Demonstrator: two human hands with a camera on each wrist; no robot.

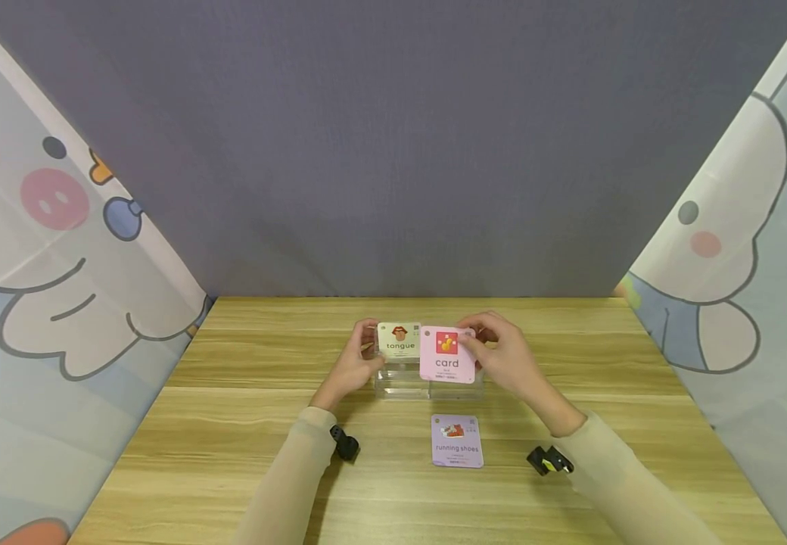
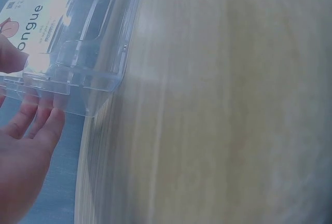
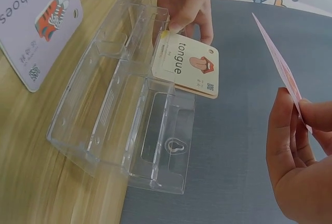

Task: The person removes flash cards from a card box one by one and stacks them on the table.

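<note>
A clear plastic tiered holder (image 1: 403,392) stands on the table, with a cream flashcard reading "tongue" (image 1: 399,350) in its back left compartment. My left hand (image 1: 354,365) grips the holder's left end, thumb in front by the card and fingers round the side and back. Between thumb and fingers my right hand (image 1: 508,357) pinches a pink flashcard reading "card" (image 1: 446,372), raised in front of the holder's right half. From the right wrist view this pink card (image 3: 280,60) is seen nearly edge-on, apart from the holder (image 3: 104,115). The right-hand compartments hold no cards there.
A purple flashcard reading "running shoes" (image 1: 458,453) lies face up on the wooden table (image 1: 244,454), in front of the holder. A grey panel (image 1: 407,151) rises behind the table. Printed cartoon curtains (image 1: 60,303) flank both sides.
</note>
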